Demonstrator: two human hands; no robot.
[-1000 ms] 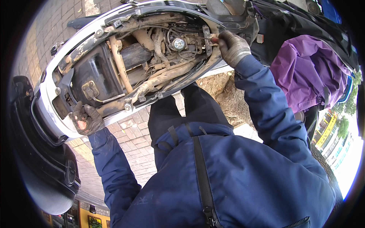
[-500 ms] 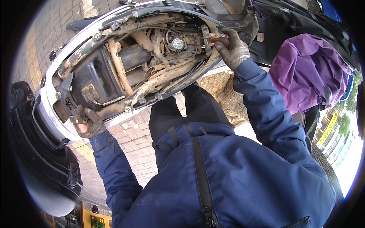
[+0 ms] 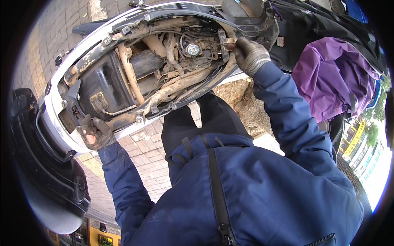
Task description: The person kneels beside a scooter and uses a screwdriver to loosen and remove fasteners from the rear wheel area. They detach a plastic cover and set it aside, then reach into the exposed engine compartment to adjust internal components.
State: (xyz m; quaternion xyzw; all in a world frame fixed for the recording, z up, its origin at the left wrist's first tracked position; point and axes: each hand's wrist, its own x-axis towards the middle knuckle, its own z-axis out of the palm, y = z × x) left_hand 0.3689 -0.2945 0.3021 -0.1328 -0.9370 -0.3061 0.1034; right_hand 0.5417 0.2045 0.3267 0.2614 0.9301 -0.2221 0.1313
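Observation:
In front of me is a white scooter body (image 3: pixel 50 107) with its inside uncovered, showing a muddy frame tube (image 3: pixel 164 93), a round silver-topped part (image 3: pixel 192 49) and a black tank-like box (image 3: pixel 102 84). My right hand (image 3: pixel 252 57), in a dirty grey glove, is closed round a screwdriver (image 3: pixel 231 47) at the right end of the opening. Only a bit of its red handle shows; the fingers hide the rest. My left hand (image 3: pixel 97 133), in a dark, torn glove, has its fingers bent at the near rear edge of the body.
A black top case (image 3: pixel 45 176) sits behind the scooter at the left. To the right hang a purple cloth (image 3: pixel 332 78) and a black cover (image 3: pixel 305 28). Brick paving (image 3: pixel 141 158) and a rough tan block, perhaps a rock or trunk (image 3: pixel 246 102), show below.
My right hand has turned about the screwdriver, its fingers now covering more of the red handle. The left hand stays at the same edge. The view has shifted slightly.

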